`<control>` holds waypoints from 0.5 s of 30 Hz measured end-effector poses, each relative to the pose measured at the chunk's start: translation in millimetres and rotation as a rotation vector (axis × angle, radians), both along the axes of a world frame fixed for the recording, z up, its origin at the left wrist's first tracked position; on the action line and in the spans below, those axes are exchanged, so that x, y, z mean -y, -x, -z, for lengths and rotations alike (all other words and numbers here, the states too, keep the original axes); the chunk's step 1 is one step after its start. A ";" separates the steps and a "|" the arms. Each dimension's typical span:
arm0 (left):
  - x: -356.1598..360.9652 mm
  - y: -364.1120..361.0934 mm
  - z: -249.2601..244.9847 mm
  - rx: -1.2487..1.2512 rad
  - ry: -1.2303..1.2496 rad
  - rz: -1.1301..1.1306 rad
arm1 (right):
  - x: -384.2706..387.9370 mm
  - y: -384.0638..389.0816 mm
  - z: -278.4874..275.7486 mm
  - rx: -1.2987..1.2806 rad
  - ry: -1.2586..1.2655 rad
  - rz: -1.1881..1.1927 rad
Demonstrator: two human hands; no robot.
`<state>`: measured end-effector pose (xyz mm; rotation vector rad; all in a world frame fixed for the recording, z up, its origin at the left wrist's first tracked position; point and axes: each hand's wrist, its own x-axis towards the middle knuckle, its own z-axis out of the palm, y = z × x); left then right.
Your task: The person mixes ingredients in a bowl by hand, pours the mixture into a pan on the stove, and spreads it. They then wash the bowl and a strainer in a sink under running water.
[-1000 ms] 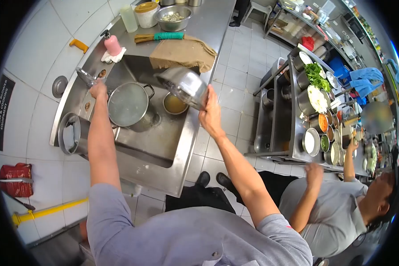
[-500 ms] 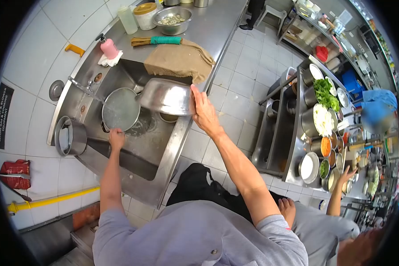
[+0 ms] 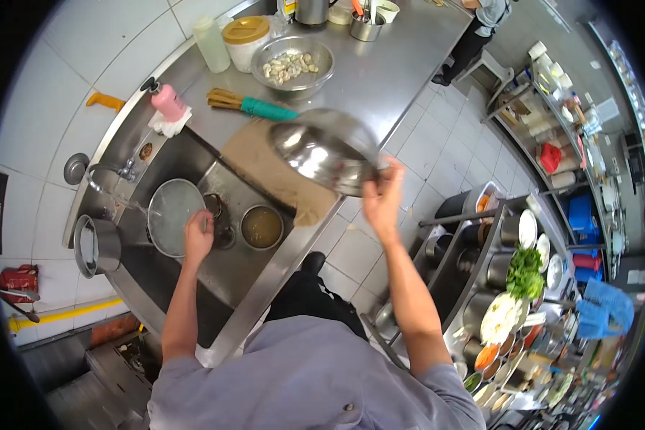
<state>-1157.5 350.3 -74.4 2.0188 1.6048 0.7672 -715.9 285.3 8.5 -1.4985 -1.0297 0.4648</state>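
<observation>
My right hand (image 3: 385, 199) grips the rim of a shiny steel bowl (image 3: 326, 154). The bowl is tilted and smeared by motion, above a brown cloth (image 3: 265, 158) draped over the sink's far edge. Fingers curled, my left hand (image 3: 199, 235) is at the right rim of a round pot (image 3: 175, 215) in the sink (image 3: 229, 287); whether it pinches anything is hidden. Water runs from the faucet (image 3: 125, 170) into the pot. Beside it in the sink stands a smaller round container (image 3: 262, 228) with brownish liquid.
A colander (image 3: 292, 66) of pale pieces, a lidded tub (image 3: 245, 43) and a green-handled brush (image 3: 254, 106) are on the counter. A pink pump bottle (image 3: 168, 102) stands by the sink; another pot (image 3: 97, 246) is at its left. Shelving with food containers (image 3: 519, 229) flanks the right.
My right hand has carried the steel bowl away from over the sink toward the counter and cloth. My left hand has shifted up along the pot's rim. The view has turned slightly.
</observation>
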 end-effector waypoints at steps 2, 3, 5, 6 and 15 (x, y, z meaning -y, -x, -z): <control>-35.0 -64.2 -20.3 0.038 -0.122 0.136 | -18.2 -76.2 4.3 -0.075 -0.079 0.039; -46.9 -100.7 -37.3 0.081 -0.079 0.166 | -24.5 -106.0 -9.6 -0.016 -0.069 0.111; -73.5 -176.2 -71.0 0.174 0.001 0.255 | -36.4 -183.4 -19.3 0.159 -0.055 0.240; -89.2 -204.9 -75.7 0.151 -0.053 0.311 | -41.4 -227.4 -15.0 0.277 -0.042 0.301; -204.1 -468.9 -98.2 -0.071 -0.252 0.588 | -68.8 -586.9 10.9 0.218 0.239 0.711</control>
